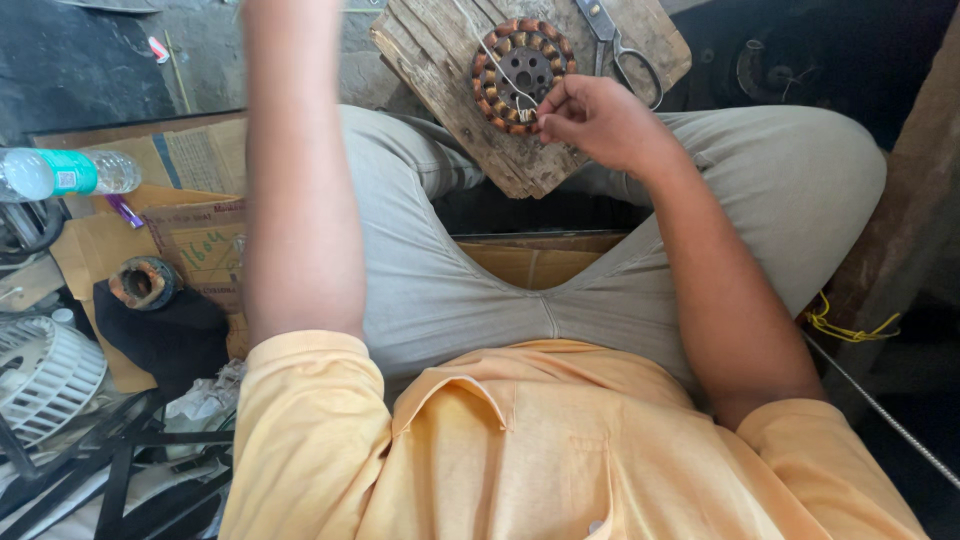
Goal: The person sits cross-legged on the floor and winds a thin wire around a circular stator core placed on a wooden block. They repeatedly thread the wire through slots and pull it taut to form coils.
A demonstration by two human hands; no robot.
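Observation:
A round stator (523, 74) with copper-wound coils lies on a worn wooden board (450, 60) resting across my knees. My right hand (592, 120) sits at the stator's near edge, its fingertips pinched on a thin pale wire (497, 62) that runs across the coils toward the upper left. My left forearm (295, 170) reaches straight up past the top of the view, so my left hand is hidden. Metal scissors (622, 45) lie on the board just beyond my right hand.
A plastic water bottle (60, 172) lies at the left on flattened cardboard (190, 240). Below it are another wound stator (145, 283) on dark cloth, a white fan impeller (40, 375) and black metal bars (120, 470). Yellow cord (845, 325) lies at the right.

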